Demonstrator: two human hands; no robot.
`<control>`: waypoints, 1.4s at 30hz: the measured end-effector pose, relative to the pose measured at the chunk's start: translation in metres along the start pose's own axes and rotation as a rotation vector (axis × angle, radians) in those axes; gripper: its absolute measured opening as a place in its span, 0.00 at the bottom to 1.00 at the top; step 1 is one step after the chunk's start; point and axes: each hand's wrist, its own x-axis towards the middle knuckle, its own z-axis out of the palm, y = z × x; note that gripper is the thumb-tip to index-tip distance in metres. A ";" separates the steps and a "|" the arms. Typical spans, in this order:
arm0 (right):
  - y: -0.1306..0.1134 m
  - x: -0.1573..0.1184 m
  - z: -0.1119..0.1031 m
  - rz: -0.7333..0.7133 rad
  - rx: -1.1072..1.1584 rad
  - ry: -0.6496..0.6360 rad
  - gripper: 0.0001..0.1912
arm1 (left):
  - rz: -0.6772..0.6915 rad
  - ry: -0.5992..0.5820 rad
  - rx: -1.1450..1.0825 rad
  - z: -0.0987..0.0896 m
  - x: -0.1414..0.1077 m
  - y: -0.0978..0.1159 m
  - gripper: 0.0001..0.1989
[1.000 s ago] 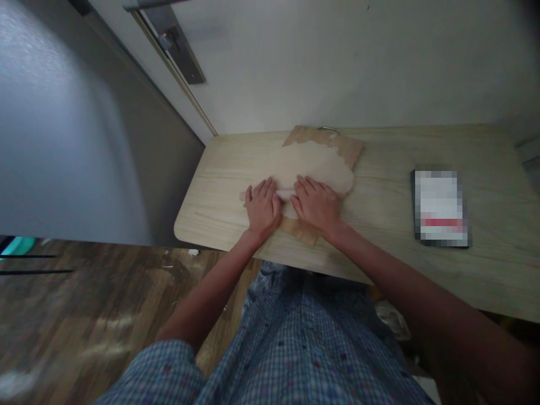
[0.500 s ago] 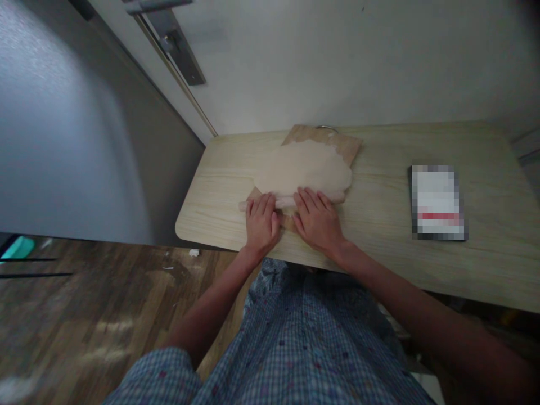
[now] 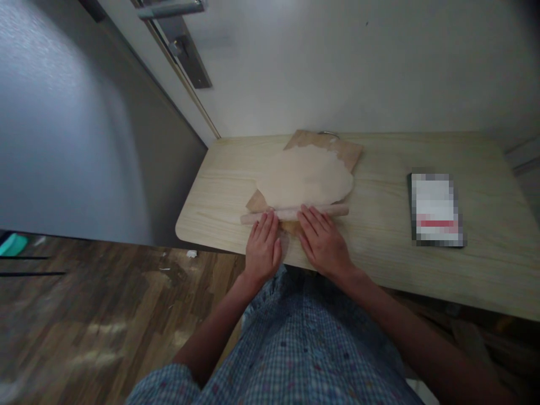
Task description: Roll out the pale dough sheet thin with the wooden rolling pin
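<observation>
A thin wooden rolling pin (image 3: 291,214) lies crosswise along the near edge of a wide, flat sheet of pale dough (image 3: 306,175). My left hand (image 3: 263,247) rests its outstretched fingers on the pin left of its middle. On the right part of the pin lie the straight fingers of my right hand (image 3: 324,239). Neither hand wraps round the pin. Under the dough is a brown wooden board (image 3: 352,153), set at an angle, with its corners showing and a metal handle at the far side.
The board sits on a light wooden table (image 3: 379,253). A dark-edged flat device with a blurred screen (image 3: 436,208) lies to the right. Behind stands a white door (image 3: 337,67) with a metal handle (image 3: 172,10). A grey panel (image 3: 84,124) rises at the left.
Both hands have drawn the rolling pin toward my body, from the dough's front part to its near edge. More of the pin's right end now shows. The view has shifted slightly.
</observation>
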 end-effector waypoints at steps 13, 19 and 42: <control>0.030 0.099 0.004 0.107 -0.124 -0.021 0.25 | -0.068 -0.178 0.195 -0.011 0.109 -0.035 0.25; 0.037 0.125 0.009 0.223 -0.142 -0.063 0.26 | -0.232 -0.191 0.251 -0.009 0.143 -0.029 0.25; 0.056 0.177 0.004 0.096 -0.179 -0.422 0.27 | -0.309 -0.334 0.187 0.004 0.186 -0.032 0.27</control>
